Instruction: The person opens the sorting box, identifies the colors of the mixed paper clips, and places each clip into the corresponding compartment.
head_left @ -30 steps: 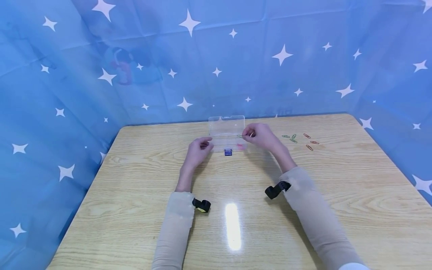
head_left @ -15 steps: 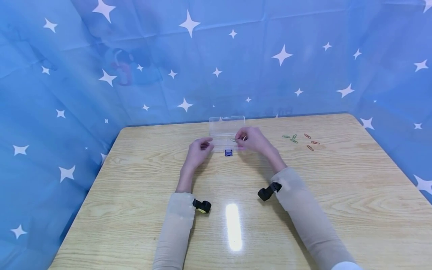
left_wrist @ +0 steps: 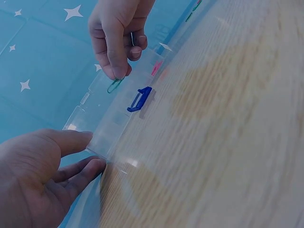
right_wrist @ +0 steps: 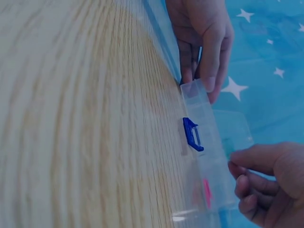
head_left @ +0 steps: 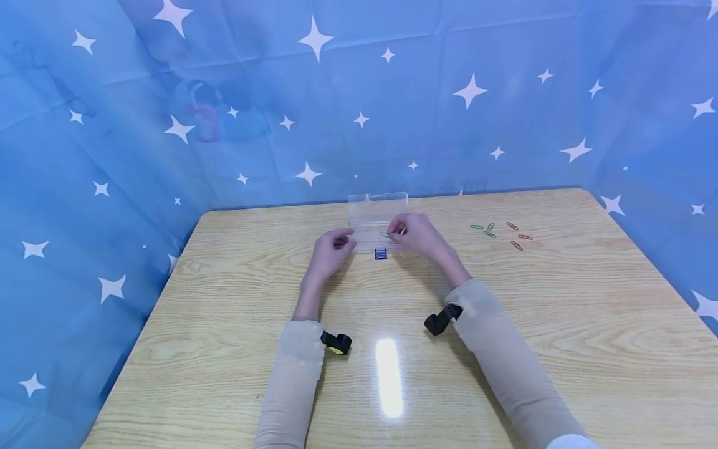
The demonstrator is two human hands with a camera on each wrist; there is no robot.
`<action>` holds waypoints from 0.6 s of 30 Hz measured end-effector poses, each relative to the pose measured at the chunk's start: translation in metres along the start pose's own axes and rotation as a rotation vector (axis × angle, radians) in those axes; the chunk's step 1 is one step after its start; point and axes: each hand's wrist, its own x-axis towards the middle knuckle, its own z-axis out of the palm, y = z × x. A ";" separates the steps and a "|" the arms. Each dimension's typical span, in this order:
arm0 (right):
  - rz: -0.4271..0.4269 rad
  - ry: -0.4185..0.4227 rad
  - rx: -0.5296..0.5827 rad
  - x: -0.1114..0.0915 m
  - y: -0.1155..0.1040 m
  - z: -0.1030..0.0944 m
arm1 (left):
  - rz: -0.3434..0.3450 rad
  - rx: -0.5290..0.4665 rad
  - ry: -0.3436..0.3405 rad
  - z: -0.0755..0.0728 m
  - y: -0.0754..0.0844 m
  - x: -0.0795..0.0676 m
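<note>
A clear plastic compartment box (head_left: 364, 237) stands near the table's far edge, its lid (head_left: 378, 207) raised at the back. Its blue latch (left_wrist: 140, 99) hangs at the front. Something pink (right_wrist: 207, 192) lies in the compartment at the right end. My left hand (head_left: 330, 254) grips the box's left end between thumb and fingers. Over the box, my right hand (head_left: 417, 234) pinches a green paper clip (left_wrist: 114, 86) between thumb and fingertips. The clip points down toward the middle compartments in the left wrist view; in the right wrist view my fingers mostly hide it.
Several green paper clips (head_left: 489, 234) lie on the wooden table (head_left: 224, 343) right of the box. Farther right are several red paper clips (head_left: 516, 246). A blue curtain with white stars (head_left: 359, 93) hangs close behind the table's far edge.
My right hand has moved left and slightly nearer over the box, carrying the green paper clip from the right end toward the middle. The left hand has stayed at the box's left end.
</note>
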 end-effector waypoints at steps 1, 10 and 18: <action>-0.001 0.000 0.001 0.000 0.000 0.000 | 0.001 0.000 0.000 0.000 0.000 0.000; -0.001 -0.001 0.012 -0.004 0.000 -0.002 | -0.003 0.001 -0.001 0.001 0.000 0.001; 0.019 0.008 -0.002 -0.009 0.002 -0.006 | -0.006 0.004 -0.005 0.000 0.000 0.000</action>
